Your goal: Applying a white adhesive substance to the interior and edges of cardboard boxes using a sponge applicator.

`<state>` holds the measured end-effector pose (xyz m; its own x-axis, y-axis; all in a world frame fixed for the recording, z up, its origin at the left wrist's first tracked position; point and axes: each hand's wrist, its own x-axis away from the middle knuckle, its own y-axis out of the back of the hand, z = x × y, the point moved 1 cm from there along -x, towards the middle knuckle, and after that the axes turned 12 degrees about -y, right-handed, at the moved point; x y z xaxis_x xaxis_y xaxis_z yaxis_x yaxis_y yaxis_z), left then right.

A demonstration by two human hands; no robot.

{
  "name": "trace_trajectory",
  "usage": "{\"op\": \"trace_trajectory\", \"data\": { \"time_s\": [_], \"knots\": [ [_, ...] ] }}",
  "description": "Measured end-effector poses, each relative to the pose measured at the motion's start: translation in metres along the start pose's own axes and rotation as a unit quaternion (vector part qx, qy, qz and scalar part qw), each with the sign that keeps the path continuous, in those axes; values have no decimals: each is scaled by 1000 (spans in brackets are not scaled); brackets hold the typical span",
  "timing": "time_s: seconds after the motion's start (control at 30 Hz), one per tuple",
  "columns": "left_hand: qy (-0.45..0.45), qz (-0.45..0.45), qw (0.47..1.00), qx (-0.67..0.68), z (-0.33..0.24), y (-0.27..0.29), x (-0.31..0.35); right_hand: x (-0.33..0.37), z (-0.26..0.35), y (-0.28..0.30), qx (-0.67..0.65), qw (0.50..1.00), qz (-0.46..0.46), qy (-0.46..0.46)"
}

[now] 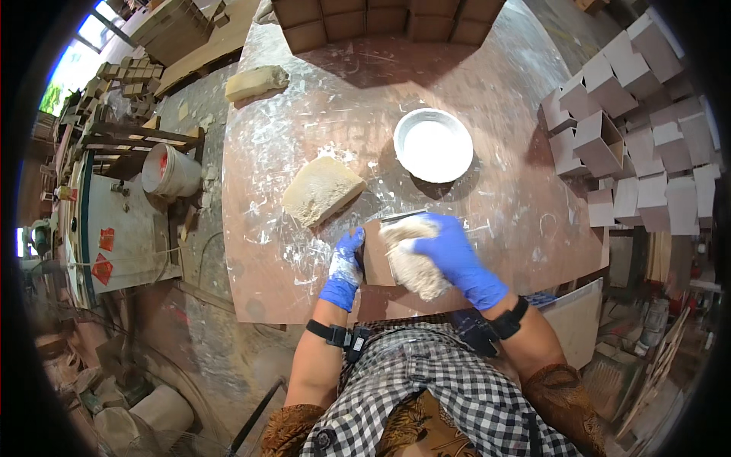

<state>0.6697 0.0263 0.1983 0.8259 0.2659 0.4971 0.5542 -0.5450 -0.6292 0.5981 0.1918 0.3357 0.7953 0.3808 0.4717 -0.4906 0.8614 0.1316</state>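
Observation:
My left hand (346,263), in a blue glove smeared with white, grips the left side of a brown box (378,259) near the table's front edge. My right hand (449,247), also blue-gloved, is closed around a rough, shaggy cream sponge (415,263). That sponge lies against the box and hides much of its right part. Just beyond the left hand sits a yellowish sponge block (324,190) with a ragged face. A round bowl (434,145) of white stuff stands further off to the right.
The brown table (266,266) is spattered with white. Another sponge (257,82) lies at its far left, and brown boxes (381,21) are stacked at the far edge. Whitish open boxes (640,145) pile up on the right. A white bucket (169,171) stands left of the table.

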Motion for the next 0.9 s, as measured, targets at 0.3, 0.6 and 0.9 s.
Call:
{"op": "trace_trajectory", "data": {
  "time_s": [0.3, 0.6, 0.9],
  "knots": [
    [-9, -1, 999, -31, 1, -9, -2, -55, -54, 36, 17, 985, -162, -58],
    [28, 16, 999, -26, -4, -12, 0, -7, 18, -12, 281, 946, -95, 131],
    [28, 15, 999, -24, -6, -16, 1, -29, 10, 17, 281, 945, -75, 149]
  ]
}}
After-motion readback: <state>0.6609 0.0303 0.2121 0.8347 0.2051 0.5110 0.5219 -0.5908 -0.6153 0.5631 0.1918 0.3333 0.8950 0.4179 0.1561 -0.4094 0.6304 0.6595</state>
